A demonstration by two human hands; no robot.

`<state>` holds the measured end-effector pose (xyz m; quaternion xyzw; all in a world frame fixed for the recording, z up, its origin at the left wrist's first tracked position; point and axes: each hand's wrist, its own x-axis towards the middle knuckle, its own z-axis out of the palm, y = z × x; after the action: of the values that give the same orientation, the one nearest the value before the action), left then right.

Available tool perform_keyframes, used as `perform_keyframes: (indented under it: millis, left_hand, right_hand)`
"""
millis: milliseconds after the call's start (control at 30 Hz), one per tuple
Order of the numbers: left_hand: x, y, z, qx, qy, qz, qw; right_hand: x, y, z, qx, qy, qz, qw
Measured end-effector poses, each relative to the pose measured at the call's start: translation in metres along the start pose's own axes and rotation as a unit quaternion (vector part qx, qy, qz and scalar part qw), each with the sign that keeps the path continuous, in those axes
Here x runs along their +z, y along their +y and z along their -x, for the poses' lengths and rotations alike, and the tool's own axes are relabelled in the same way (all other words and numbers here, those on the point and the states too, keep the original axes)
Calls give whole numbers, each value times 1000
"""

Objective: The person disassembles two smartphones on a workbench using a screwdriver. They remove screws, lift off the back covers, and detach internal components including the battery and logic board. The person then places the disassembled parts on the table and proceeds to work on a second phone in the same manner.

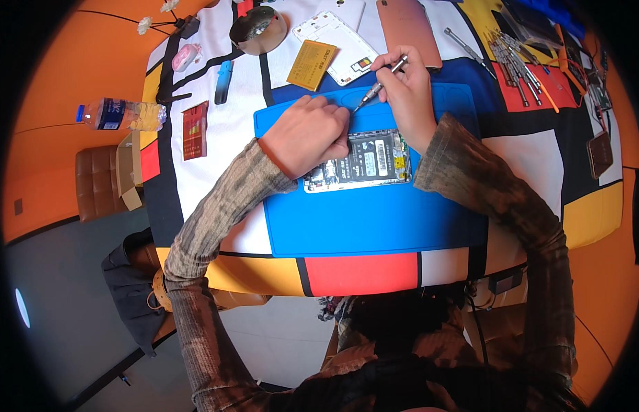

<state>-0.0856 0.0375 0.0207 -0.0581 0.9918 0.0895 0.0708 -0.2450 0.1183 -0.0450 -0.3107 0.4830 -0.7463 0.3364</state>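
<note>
Has an opened phone (360, 163) lying flat on a blue mat (374, 223), inner parts facing up. Exposes a black battery (374, 156) at the phone's middle and a small yellow patch (400, 163) near the right end. Curls the left hand (305, 137) over the phone's upper left part, fingers folded under; cannot tell whether spread, pressed together or pinching anything in that grip. Pinches a slim metal screwdriver (370, 95) between thumb and fingers of the right hand (408, 93), in a firm-looking grip beyond the phone's upper edge. Slants the screwdriver down and leftward, tip just beside the left hand; cannot tell of any contact between tip and mat. Shows mottled brown sleeves (220, 213) on both arms. Spreads the mat over a counter (364, 275) covered in colour-blocked cloth. Has beyond the mat a golden-yellow flat pack (311, 65) touching a white phone shell (329, 38), with a copper-coloured flat case (412, 31) to the right. Gathers a heap of metal tools (515, 60) at upper right. Includes to the left a round metallic bowl (259, 31), a blue-and-black lighter-like piece (224, 81), a red packet (194, 130) and, farther out, a clear bottle (130, 115) on its side.
</note>
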Motion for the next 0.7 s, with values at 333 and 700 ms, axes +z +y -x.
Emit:
perform_keyframes:
  millis: [333, 700]
  left_hand:
    - [14, 4, 1, 59, 72, -93, 991]
    - [10, -2, 0, 120, 51, -162, 978]
  right_hand:
    - [0, 2, -1, -7, -1, -2, 1000]
    - [0, 4, -1, -13, 0, 11, 1000]
